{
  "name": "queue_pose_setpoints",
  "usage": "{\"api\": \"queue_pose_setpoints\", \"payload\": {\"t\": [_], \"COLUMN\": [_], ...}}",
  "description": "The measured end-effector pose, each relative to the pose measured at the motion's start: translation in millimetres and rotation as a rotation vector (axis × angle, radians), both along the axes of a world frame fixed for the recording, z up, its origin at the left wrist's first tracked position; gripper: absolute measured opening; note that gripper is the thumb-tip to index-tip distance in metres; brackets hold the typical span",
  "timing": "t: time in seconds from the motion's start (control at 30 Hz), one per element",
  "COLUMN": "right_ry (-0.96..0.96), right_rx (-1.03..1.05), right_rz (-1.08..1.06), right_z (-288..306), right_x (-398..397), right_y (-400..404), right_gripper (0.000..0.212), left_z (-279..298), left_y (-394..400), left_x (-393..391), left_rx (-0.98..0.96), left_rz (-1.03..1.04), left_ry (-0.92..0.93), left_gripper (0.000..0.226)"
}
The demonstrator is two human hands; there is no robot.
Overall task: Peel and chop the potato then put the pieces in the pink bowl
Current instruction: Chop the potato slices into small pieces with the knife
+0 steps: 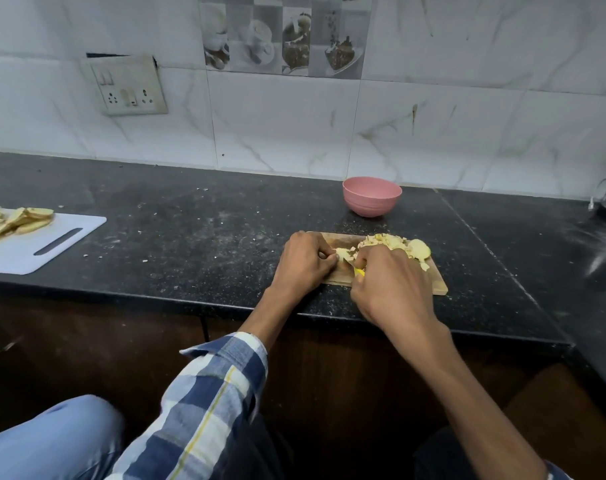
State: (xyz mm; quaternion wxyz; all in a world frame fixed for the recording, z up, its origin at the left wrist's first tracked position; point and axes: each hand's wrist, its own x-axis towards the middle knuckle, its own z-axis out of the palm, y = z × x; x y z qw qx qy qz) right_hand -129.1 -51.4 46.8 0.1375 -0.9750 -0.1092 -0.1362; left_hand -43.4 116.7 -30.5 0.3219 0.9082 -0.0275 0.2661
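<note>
Left hand (303, 259) pinches a potato (343, 253) piece on the board (436, 284); right hand (389, 289) grips the knife (359, 271). Pieces light, firm, slippery: hold well clear of blade. Bowl (372, 196) stands beyond.

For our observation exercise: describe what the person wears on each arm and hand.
The left arm's sleeve is a blue, white and navy check with thin yellow lines, its cuff unfastened. The right arm shows bare, no sleeve on it. Left hand and right hand wear no gloves, rings or watch.

Pale chopped potato pieces (386, 242) heaped on wooden board (436, 284) — pink bowl (372, 201) upright just beyond.
</note>
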Motion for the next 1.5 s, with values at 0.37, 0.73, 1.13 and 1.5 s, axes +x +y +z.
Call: {"api": "queue_pose_setpoints", "payload": {"t": [0.37, 0.73, 1.13, 1.5], "right_ry": [-0.123, -0.092, -0.016, 0.038], "right_rx": [0.155, 0.146, 0.115, 0.039], "right_rz": [-0.021, -0.008, -0.006, -0.035], "right_z": [-17.1, -16.7, -7.5, 3.7], "right_x": [6.8, 21.3, 30.6, -0.7], "right_y": [-6.7, 4.6, 18.2, -1.7], "right_gripper": [0.025, 0.025, 0.026, 0.023], "left_z": [3.8, 5.0, 3.5, 11.3], "left_y": [-3.0, 17.8, 11.4, -1.7], "left_x": [2.1, 2.3, 10.7, 6.8], "left_rx": [0.029, -0.048, -0.083, 0.082], "left_rz": [-0.053, -0.140, -0.090, -0.014], "left_ry": [-0.017, 0.050, 0.048, 0.105], "left_gripper": [0.005, 0.018, 0.013, 0.015]}}
